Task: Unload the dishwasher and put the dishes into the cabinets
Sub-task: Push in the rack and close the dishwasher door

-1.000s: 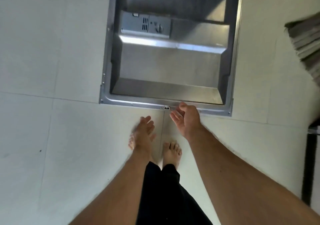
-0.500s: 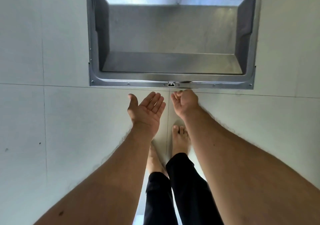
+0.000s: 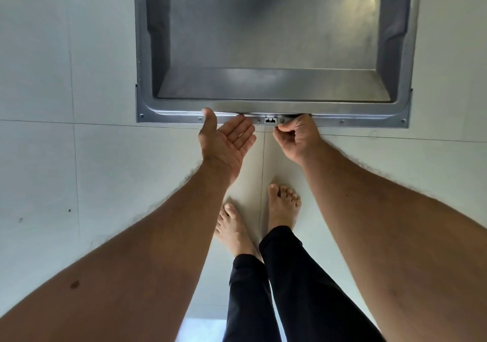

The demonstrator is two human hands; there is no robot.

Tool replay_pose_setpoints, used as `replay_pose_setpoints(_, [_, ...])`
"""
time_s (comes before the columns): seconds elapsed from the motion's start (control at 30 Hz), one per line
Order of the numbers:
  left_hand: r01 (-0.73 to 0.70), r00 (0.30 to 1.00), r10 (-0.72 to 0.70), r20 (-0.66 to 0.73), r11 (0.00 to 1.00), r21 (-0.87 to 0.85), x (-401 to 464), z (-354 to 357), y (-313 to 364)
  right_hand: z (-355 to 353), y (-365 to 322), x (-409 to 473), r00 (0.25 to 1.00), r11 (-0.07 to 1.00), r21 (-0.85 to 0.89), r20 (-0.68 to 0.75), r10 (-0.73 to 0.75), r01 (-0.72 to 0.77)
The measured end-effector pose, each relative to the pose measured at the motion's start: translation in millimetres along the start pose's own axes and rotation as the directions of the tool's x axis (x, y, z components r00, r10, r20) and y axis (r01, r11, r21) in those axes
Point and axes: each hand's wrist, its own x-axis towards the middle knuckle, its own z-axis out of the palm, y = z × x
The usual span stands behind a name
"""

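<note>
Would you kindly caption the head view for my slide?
Both hands at the open dishwasher door's front edge: left hand palm-up, right hand curled.

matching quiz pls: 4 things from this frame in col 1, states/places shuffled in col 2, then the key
Column 1
1. left hand
2. right hand
3. dishwasher door
4. latch

Column 2
A. folded down flat, steel inner face up
B. palm up, fingers straight, fingertips at the door's front edge
C. small slot in the middle of the door's front rim, between the two hands
D. fingers curled at the door's front edge

Pairs: 1-B, 2-D, 3-A, 4-C
</note>
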Motion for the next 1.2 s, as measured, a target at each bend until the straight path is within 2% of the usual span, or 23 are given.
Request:
replay_pose_setpoints(0.23, [-0.067,0.997,0.069,-0.029,0.996,0.060,-95.9,35.4,31.5,11.7,-30.2,-118.1,1.000,1.000,0.007,0.001,-0.027,0.027])
replay_pose_setpoints(0.37, [-0.190,0.982,0.191,0.012,0.964,0.186,-164.8,77.9,77.5,33.1,-62.6,-200.1,0.996,0.995,0.036,-0.001,-0.091,0.091])
replay_pose_setpoints(0.47, [-0.304,0.951,0.305,0.049,0.897,0.320,-209.5,110.3,115.7,60.1,-90.3,-259.0,0.986,0.986,0.041,-0.021,-0.163,0.164])
replay_pose_setpoints(0.5, [-0.368,0.925,0.374,0.065,0.841,0.396,-219.0,118.5,125.9,70.2,-99.2,-275.1,0.982,0.981,0.053,-0.046,-0.184,0.186])
replay_pose_setpoints(0.53, [-0.449,0.879,0.467,0.097,0.743,0.496,-230.3,129.2,138.3,81.8,-111.2,-293.6,0.977,0.975,0.071,-0.067,-0.204,0.209])
replay_pose_setpoints(0.6, [-0.553,0.742,0.647,0.178,0.440,0.708,-250.4,150.2,157.6,103.1,-134.6,-326.7,0.968,0.963,0.113,-0.086,-0.234,0.243])
replay_pose_setpoints(0.63, [-0.564,0.648,0.728,0.224,0.261,0.783,-261.2,163.4,166.6,113.4,-146.3,-340.5,0.963,0.956,0.129,-0.092,-0.252,0.262])
replay_pose_setpoints(0.7, [-0.566,0.451,0.818,0.357,-0.047,0.823,-277.8,190.9,184.1,132.8,-170.9,-364.1,0.955,0.948,0.131,-0.096,-0.280,0.291])
replay_pose_setpoints(0.73, [-0.551,0.406,0.813,0.418,-0.147,0.821,-284.2,205.2,192.6,141.0,-181.7,-375.7,0.952,0.944,0.127,-0.093,-0.293,0.303])
replay_pose_setpoints(0.87, [-0.419,0.457,0.696,0.554,-0.381,0.824,-290.3,256.5,237.4,165.7,-219.4,-407.1,0.927,0.917,0.132,-0.061,-0.371,0.376])
replay_pose_setpoints(1.03, [-0.417,0.370,0.617,0.695,-0.558,0.717,-280.5,287.7,281.3,186.4,-259.6,-429.2,0.862,0.844,0.238,0.051,-0.505,0.481])
replay_pose_setpoints(1.07, [-0.415,0.346,0.612,0.711,-0.580,0.701,-277.8,292.7,289.2,188.5,-265.5,-429.2,0.841,0.833,0.189,0.058,-0.538,0.520])
replay_pose_setpoints(1.1, [-0.421,0.317,0.614,0.723,-0.592,0.687,-274.7,299.6,297.7,190.1,-272.4,-429.6,0.804,0.804,0.052,0.031,-0.594,0.592])
replay_pose_setpoints(1.13, [-0.426,0.293,0.620,0.728,-0.597,0.680,-272.3,306.0,305.5,190.6,-278.5,-431.0,0.727,0.719,-0.154,-0.007,-0.686,0.677])
replay_pose_setpoints(1.17, [-0.423,0.276,0.626,0.729,-0.602,0.677,-270.7,311.3,311.6,189.7,-283.4,-431.3,0.598,0.568,-0.353,-0.030,-0.801,0.743])
replay_pose_setpoints(1.2, [-0.415,0.262,0.631,0.730,-0.609,0.676,-270.1,319.2,318.3,190.3,-291.2,-432.7,0.410,0.356,-0.499,-0.003,-0.912,0.790])
